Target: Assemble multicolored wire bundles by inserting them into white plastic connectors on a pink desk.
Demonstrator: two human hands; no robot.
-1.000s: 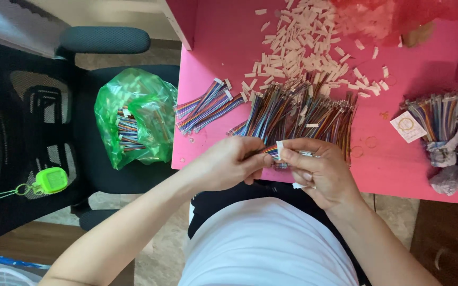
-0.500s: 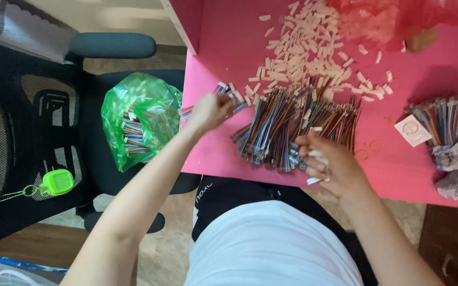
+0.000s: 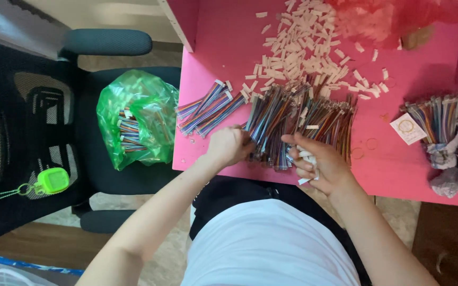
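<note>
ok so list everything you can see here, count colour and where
pink table: one, top right of the view
loose multicoloured ribbon cables: a big pile, table's near middle
sorted ribbon cable bunch: one small group, left of the pile
small white plastic connectors: many, scattered behind the pile
bundled ribbon cables: several, far right of the table
green plastic bag: one, holding cables, on the chair seat
black office chair: one, left of the table
green key fob: one, on the chair
left hand: at the pile's left edge
right hand: holding white connectors
</note>
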